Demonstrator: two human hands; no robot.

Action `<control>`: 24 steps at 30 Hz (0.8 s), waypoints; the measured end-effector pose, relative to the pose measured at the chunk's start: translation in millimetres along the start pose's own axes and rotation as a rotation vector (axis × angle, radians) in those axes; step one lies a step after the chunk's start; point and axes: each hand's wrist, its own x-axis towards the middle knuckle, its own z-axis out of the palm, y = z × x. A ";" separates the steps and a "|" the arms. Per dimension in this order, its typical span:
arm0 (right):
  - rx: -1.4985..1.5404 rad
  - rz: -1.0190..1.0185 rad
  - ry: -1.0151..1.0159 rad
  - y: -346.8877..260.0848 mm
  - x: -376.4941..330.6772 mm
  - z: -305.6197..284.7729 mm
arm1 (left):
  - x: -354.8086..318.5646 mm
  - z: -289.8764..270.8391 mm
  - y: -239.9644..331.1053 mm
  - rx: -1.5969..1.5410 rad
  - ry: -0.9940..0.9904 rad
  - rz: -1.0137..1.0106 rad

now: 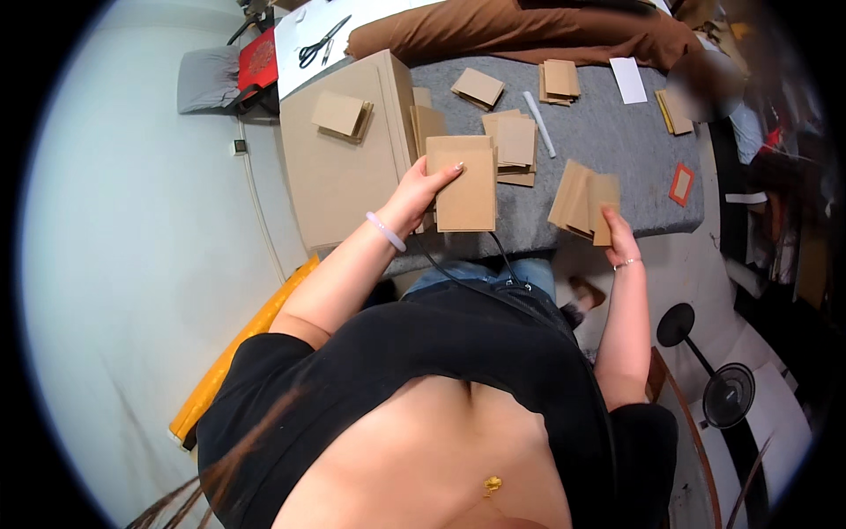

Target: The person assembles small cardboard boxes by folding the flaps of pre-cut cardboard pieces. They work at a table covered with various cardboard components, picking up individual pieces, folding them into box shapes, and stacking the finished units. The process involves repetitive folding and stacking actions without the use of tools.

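My left hand (425, 187) grips a stack of tan cardboard pieces (465, 194), thumb on top and fingers hidden beneath. To the right, my right hand (620, 234) is closed on a narrow cardboard piece (604, 196) at the table's front edge. That piece overlaps a small fanned pile of cardboard (571, 196); whether I hold the pile too, I cannot tell. Just beyond my left hand's stack lies another cardboard pile (515, 141) on the grey cloth-covered table (634, 132).
A large cardboard box (348, 176) stands at left with a small pile (340, 115) on it. Farther back are more piles (560, 79), a white rod (539, 123), a white card (628, 79), black scissors (322, 44) and brown rolled fabric (520, 31). An orange-red frame (681, 184) lies at right.
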 end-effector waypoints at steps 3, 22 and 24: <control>0.139 -0.124 -0.050 -35.5 -38.4 31.6 | 0.4 0.3 2.3 -0.104 -0.064 0.014; -0.463 -0.219 -0.183 -59.7 -99.5 226.3 | -6.7 34.2 -20.2 -0.175 -0.195 0.215; -0.444 -0.178 -0.213 -64.4 -99.3 223.7 | -12.7 37.1 -19.3 -0.180 -0.220 0.223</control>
